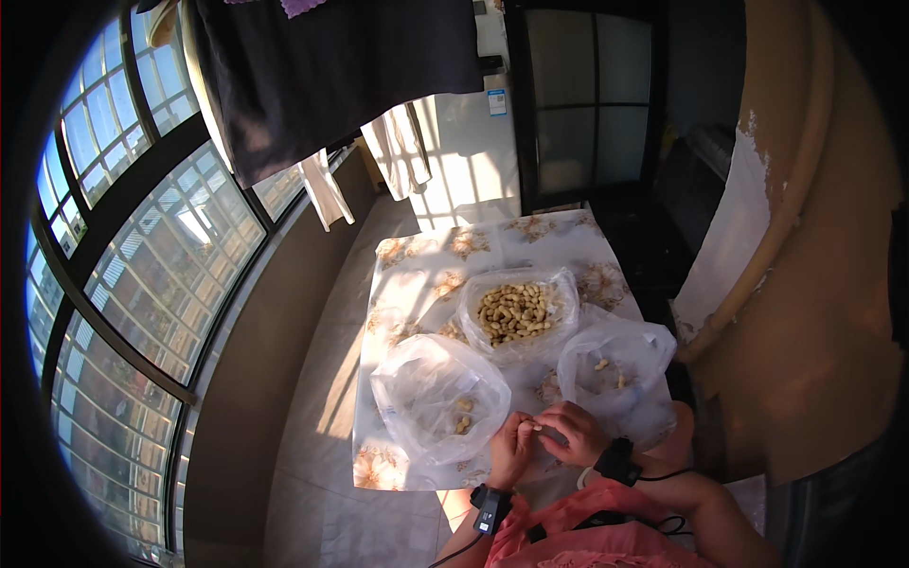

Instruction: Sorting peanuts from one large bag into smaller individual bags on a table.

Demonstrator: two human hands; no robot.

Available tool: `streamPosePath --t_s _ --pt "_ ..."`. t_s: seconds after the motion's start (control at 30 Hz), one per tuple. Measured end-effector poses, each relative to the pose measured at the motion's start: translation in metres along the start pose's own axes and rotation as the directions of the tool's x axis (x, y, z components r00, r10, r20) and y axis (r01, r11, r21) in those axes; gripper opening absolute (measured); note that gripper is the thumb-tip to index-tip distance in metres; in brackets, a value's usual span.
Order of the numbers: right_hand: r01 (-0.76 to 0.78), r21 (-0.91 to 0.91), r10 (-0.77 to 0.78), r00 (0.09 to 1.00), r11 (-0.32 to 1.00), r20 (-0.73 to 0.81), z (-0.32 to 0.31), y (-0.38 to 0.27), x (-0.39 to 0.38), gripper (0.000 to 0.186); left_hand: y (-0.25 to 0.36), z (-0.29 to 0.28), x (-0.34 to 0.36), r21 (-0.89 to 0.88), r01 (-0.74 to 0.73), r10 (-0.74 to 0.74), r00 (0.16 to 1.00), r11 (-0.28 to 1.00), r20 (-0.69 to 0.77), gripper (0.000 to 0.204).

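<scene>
Near the front edge of the table, my left hand (pixel 512 449) and my right hand (pixel 574 434) meet with their fingers closed in a pinch. Whatever is between the fingertips is too small to make out. Left of my hands stands an open clear plastic bag (pixel 393 379) with a few peanuts (pixel 463 417) in it. A second clear bag (pixel 653 341), just beyond my right hand, holds a few peanuts (pixel 603 363) too. Farther back, a third bag (pixel 471 301) is filled with a heap of unshelled peanuts (pixel 516 312).
The bags rest on a table with a flowered cloth (pixel 398 293). Dark clothing (pixel 350 85) hangs over the far left side. Barred windows (pixel 161 265) line the left, and a brown wall with a pipe (pixel 757 265) is at right. Each wrist wears a black device with a cable.
</scene>
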State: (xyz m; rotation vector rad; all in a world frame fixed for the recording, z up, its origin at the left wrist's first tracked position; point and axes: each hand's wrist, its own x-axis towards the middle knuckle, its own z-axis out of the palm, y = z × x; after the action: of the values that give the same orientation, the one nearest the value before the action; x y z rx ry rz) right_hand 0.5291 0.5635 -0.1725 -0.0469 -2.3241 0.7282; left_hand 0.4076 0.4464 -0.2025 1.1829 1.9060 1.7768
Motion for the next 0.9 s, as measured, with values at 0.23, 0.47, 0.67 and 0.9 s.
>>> streamPosePath --t_s 0.23,0.47,0.67,0.9 --pt "0.022 0.018 -0.022 1.000 1.000 -0.020 0.002 0.000 -0.003 0.036 -0.004 0.000 -0.001 -0.022 -0.019 0.020 0.999 1.000 0.044 0.029" --pt "0.032 0.019 -0.032 0.999 0.999 -0.008 0.006 0.004 -0.010 0.031 -0.008 -0.001 -0.002 0.041 -0.052 0.049 0.996 0.998 0.075 0.033" --pt "0.008 0.016 -0.007 1.000 1.000 -0.026 0.006 0.004 -0.009 0.029 -0.003 -0.001 -0.002 0.045 -0.020 0.016 0.996 0.999 0.085 0.029" --pt "-0.045 0.032 0.046 0.999 0.998 -0.016 0.006 0.004 -0.011 0.035 0.000 -0.001 -0.002 0.010 0.009 -0.010 0.996 1.000 0.083 0.023"
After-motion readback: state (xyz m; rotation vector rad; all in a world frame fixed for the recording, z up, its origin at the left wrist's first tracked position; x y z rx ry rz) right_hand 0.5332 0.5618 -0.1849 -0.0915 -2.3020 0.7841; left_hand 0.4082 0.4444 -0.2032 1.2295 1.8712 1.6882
